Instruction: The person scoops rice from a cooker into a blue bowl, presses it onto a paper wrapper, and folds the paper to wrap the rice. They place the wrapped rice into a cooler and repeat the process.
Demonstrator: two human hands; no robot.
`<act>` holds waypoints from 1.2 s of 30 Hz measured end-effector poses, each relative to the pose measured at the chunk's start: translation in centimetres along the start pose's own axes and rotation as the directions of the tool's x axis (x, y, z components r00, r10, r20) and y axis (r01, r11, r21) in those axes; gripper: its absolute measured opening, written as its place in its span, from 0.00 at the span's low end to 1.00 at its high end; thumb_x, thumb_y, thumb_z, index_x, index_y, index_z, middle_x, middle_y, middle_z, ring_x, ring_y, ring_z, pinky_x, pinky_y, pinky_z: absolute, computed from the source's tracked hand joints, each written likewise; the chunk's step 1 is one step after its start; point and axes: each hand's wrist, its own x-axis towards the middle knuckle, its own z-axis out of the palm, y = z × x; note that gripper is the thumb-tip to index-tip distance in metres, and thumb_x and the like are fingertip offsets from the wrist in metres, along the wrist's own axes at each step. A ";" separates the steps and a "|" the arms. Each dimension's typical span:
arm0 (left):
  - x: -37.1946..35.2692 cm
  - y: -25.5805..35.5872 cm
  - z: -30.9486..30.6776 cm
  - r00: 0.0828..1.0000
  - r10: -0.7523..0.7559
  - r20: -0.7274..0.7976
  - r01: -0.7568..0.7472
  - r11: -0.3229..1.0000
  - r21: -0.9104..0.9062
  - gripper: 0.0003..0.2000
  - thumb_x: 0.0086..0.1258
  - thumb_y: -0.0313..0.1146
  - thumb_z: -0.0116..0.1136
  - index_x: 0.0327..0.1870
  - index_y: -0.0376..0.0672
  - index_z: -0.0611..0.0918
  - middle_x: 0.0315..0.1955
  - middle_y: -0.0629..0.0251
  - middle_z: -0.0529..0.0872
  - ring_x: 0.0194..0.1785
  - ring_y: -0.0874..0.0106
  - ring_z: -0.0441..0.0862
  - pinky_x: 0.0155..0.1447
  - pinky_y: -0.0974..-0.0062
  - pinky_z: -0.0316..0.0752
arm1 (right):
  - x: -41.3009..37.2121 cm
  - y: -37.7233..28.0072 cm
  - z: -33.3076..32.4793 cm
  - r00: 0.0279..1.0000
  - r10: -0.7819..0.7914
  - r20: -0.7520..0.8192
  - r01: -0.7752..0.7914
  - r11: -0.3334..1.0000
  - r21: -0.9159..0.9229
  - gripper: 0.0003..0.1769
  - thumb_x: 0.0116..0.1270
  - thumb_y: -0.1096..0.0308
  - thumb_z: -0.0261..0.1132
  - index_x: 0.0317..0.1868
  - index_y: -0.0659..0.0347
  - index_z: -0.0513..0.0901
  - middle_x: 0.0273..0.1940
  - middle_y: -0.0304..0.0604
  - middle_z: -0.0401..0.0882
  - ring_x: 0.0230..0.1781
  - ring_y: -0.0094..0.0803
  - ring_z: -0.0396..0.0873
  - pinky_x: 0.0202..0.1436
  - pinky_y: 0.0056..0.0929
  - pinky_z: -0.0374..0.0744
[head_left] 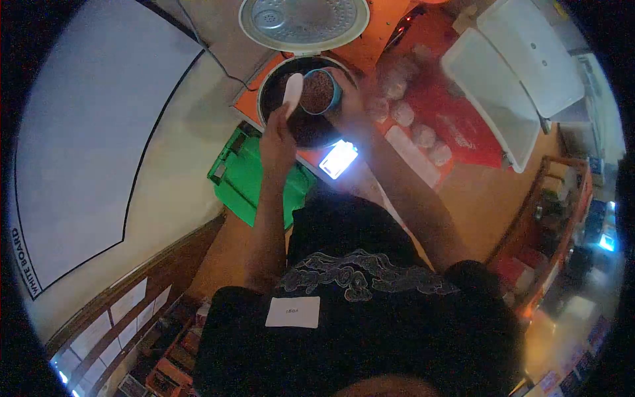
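Black shirt (370, 331) | forearms (270, 208) extended | left hand (278, 139) pinching white paddle (294, 91) | right hand (346, 104) curled round blue cup (320, 92) over open cooker (260, 98)

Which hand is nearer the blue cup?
Right. The right hand grips the right side of the blue cup; the left hand is below and left of it, holding the white paddle.

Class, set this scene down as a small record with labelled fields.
left hand: holds white paddle
right hand: holds blue cup
cup contents: brown, grainy
cup position: over round pot
lid: open, beyond the pot
near the pot: bright screen, green item
right side: white container
left side: whiteboard
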 end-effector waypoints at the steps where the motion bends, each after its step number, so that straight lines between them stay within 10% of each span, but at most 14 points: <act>1: 0.1 -1.0 -0.3 1.000 -0.002 0.000 0.002 1.000 0.002 0.14 0.79 0.32 0.42 0.59 0.42 0.77 0.53 0.50 0.82 0.54 0.51 0.81 0.56 0.60 0.75 | -0.3 -0.1 -0.1 0.980 -0.187 0.064 0.198 0.932 -0.305 0.15 0.74 0.57 0.54 0.50 0.59 0.77 0.44 0.40 0.83 0.45 0.31 0.82 0.51 0.34 0.81; 5: 0.8 -2.8 -1.7 0.994 -0.012 0.112 0.006 0.999 0.051 0.14 0.80 0.35 0.42 0.59 0.42 0.75 0.45 0.52 0.83 0.46 0.54 0.83 0.49 0.60 0.76 | -0.3 -1.4 -1.8 0.984 0.144 0.109 -0.174 0.917 0.359 0.18 0.74 0.57 0.53 0.53 0.60 0.78 0.47 0.43 0.83 0.49 0.34 0.82 0.54 0.39 0.81; 8: 0.4 1.1 -4.1 0.945 -0.260 0.200 0.265 0.964 0.000 0.13 0.80 0.37 0.43 0.55 0.41 0.75 0.34 0.57 0.82 0.35 0.64 0.81 0.39 0.65 0.75 | -2.9 -3.8 -3.4 0.983 -0.183 0.016 0.167 0.855 -0.492 0.22 0.74 0.54 0.51 0.57 0.61 0.77 0.50 0.48 0.82 0.50 0.40 0.81 0.57 0.44 0.80; 10: 0.1 1.4 -4.4 0.820 -0.477 0.316 0.525 0.847 -0.084 0.12 0.79 0.38 0.44 0.52 0.39 0.74 0.29 0.61 0.81 0.29 0.69 0.78 0.34 0.68 0.74 | -1.4 0.1 -10.4 0.946 0.195 0.258 -0.308 0.782 0.541 0.29 0.73 0.46 0.48 0.58 0.62 0.77 0.52 0.52 0.81 0.52 0.46 0.80 0.60 0.49 0.78; 16: -1.9 -4.3 -4.3 0.741 -0.496 0.452 0.573 0.818 -0.041 0.16 0.76 0.43 0.52 0.46 0.37 0.71 0.25 0.66 0.77 0.24 0.75 0.72 0.29 0.72 0.69 | -12.1 -4.3 -14.9 0.982 0.189 0.025 -0.174 0.837 0.518 0.37 0.69 0.38 0.47 0.62 0.61 0.74 0.56 0.54 0.79 0.56 0.49 0.78 0.62 0.52 0.77; 18: -1.2 -7.1 -3.1 0.969 0.130 0.210 -0.154 0.983 0.100 0.17 0.75 0.45 0.53 0.47 0.38 0.71 0.26 0.61 0.80 0.25 0.67 0.78 0.32 0.67 0.74 | -15.0 -4.8 -16.4 0.968 0.234 -0.090 -0.142 0.809 0.570 0.38 0.68 0.37 0.47 0.63 0.61 0.72 0.58 0.54 0.77 0.58 0.49 0.77 0.61 0.54 0.77; 20: -0.6 -4.9 -2.9 0.978 0.072 0.193 -0.124 0.955 0.269 0.17 0.73 0.44 0.55 0.47 0.38 0.72 0.30 0.57 0.82 0.30 0.61 0.81 0.36 0.65 0.76 | -17.7 -3.7 -19.6 0.953 0.245 -0.179 -0.091 0.794 0.601 0.39 0.67 0.36 0.48 0.64 0.61 0.72 0.58 0.55 0.77 0.59 0.49 0.77 0.61 0.54 0.77; 23: 0.1 -1.7 -2.5 0.963 0.016 0.271 -0.172 0.806 0.566 0.17 0.70 0.43 0.58 0.49 0.39 0.76 0.37 0.53 0.84 0.41 0.53 0.82 0.46 0.57 0.75 | -22.2 0.0 -24.8 0.926 -0.119 -0.358 0.077 0.989 -0.129 0.39 0.67 0.36 0.51 0.65 0.60 0.71 0.62 0.56 0.74 0.64 0.49 0.73 0.62 0.54 0.77; 25: -0.5 1.2 -1.4 0.959 0.212 0.188 -0.282 0.655 0.701 0.17 0.67 0.42 0.60 0.49 0.39 0.81 0.45 0.53 0.83 0.50 0.53 0.80 0.56 0.54 0.72 | -23.7 -1.4 -23.6 0.980 0.046 -0.196 0.094 0.754 0.650 0.35 0.67 0.41 0.57 0.63 0.59 0.72 0.63 0.52 0.73 0.66 0.45 0.71 0.62 0.52 0.77; 28: -4.2 6.0 2.3 0.882 0.326 0.339 -0.439 0.830 0.343 0.16 0.67 0.41 0.59 0.48 0.38 0.81 0.45 0.53 0.83 0.51 0.52 0.79 0.57 0.55 0.71 | -26.3 -0.5 -24.9 0.983 0.066 -0.174 0.078 0.702 0.708 0.31 0.68 0.45 0.60 0.62 0.60 0.72 0.62 0.49 0.74 0.66 0.45 0.71 0.62 0.46 0.78; 29: -5.6 3.9 5.0 0.770 0.459 0.444 -0.586 0.785 0.203 0.17 0.67 0.39 0.60 0.51 0.38 0.80 0.47 0.52 0.82 0.52 0.52 0.78 0.59 0.55 0.71 | -26.8 1.1 -25.7 0.980 0.059 -0.189 0.094 0.700 0.707 0.31 0.68 0.45 0.60 0.62 0.60 0.72 0.62 0.49 0.74 0.66 0.45 0.71 0.62 0.46 0.78; 30: -7.3 0.3 8.5 0.626 0.579 0.522 -0.700 0.713 0.049 0.19 0.66 0.38 0.60 0.55 0.39 0.78 0.50 0.51 0.81 0.54 0.51 0.77 0.60 0.55 0.70 | -27.1 4.2 -27.3 0.940 -0.086 -0.330 0.116 0.991 0.070 0.30 0.68 0.48 0.61 0.62 0.59 0.72 0.61 0.49 0.74 0.64 0.45 0.72 0.62 0.43 0.79; 31: -9.4 -0.9 11.3 0.606 0.534 0.589 -0.685 0.727 0.046 0.23 0.64 0.38 0.61 0.59 0.39 0.75 0.52 0.49 0.79 0.55 0.51 0.76 0.61 0.55 0.70 | -27.5 5.9 -27.9 0.899 -0.275 -0.340 0.019 0.802 -0.597 0.28 0.68 0.51 0.63 0.62 0.59 0.71 0.61 0.49 0.75 0.63 0.46 0.72 0.61 0.39 0.79; 36: -14.1 -3.8 19.7 0.542 0.512 0.666 -0.581 0.801 -0.142 0.34 0.60 0.40 0.64 0.67 0.38 0.67 0.57 0.46 0.75 0.59 0.49 0.74 0.65 0.55 0.68 | -26.3 5.1 -23.8 0.780 -0.230 -0.582 0.039 0.946 -0.322 0.27 0.66 0.54 0.67 0.61 0.55 0.72 0.59 0.50 0.74 0.58 0.48 0.75 0.60 0.40 0.77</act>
